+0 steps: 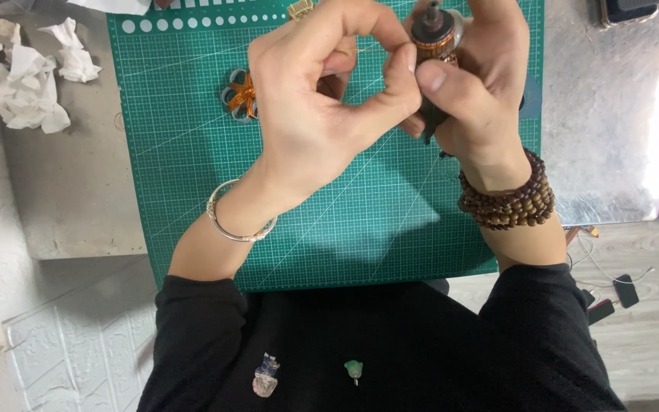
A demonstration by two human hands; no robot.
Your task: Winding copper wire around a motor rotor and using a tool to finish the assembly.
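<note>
While your right hand [476, 91] grips the motor armature [435, 42] above the green cutting mat [192, 160] | left hand [322, 99] pinches its copper winding | stripped wound core [240, 94] on mat, left of hands | stripping judged unfinished.

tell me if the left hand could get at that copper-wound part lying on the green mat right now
Probably yes. The copper-wound part lies uncovered on the green cutting mat, just beside the left hand, with nothing between them. But that hand is busy pinching at the small motor rotor that the right hand holds.
</note>
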